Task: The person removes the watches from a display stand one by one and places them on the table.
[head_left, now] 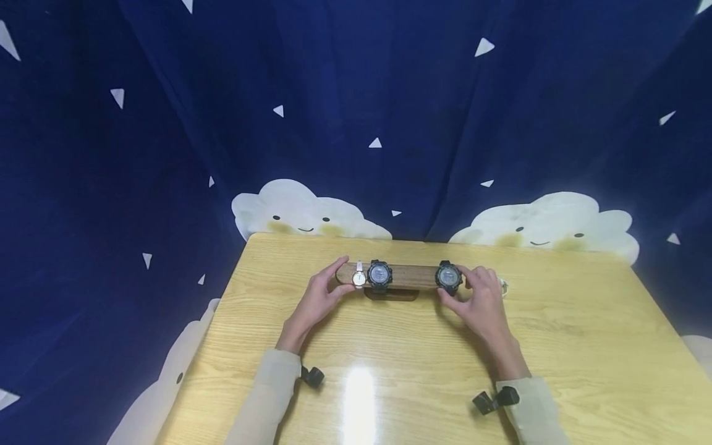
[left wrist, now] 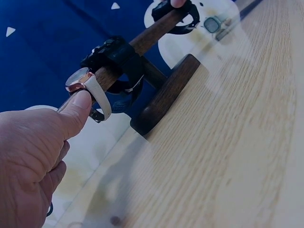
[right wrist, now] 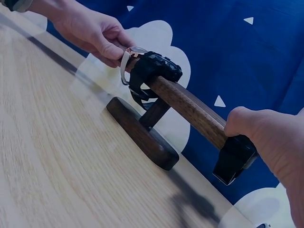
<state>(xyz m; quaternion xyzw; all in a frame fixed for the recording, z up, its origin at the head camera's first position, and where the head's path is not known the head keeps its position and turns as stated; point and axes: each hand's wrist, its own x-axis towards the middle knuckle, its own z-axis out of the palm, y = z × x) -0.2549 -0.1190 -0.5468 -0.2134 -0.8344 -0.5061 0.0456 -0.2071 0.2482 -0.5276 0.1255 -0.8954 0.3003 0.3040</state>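
A dark wooden T-shaped watch stand (head_left: 411,278) stands on the table, its bar running left to right above an oblong base (left wrist: 166,95). My left hand (head_left: 318,301) grips the bar's left end, the thumb lying against it close to a small white-strapped watch (head_left: 359,279). Beside that, a chunky black watch (head_left: 380,274) is strapped around the bar. My right hand (head_left: 483,304) pinches a second black watch (head_left: 448,277) around the bar's right end, thumb in front and fingers behind. In the right wrist view, its dark strap (right wrist: 232,159) hangs below the bar.
A pale watch (left wrist: 212,23) with a squarish face lies on the table to the right, partly behind my right hand in the head view. The light wooden table (head_left: 584,346) ends at a dark blue curtain (head_left: 356,93) with cloud prints.
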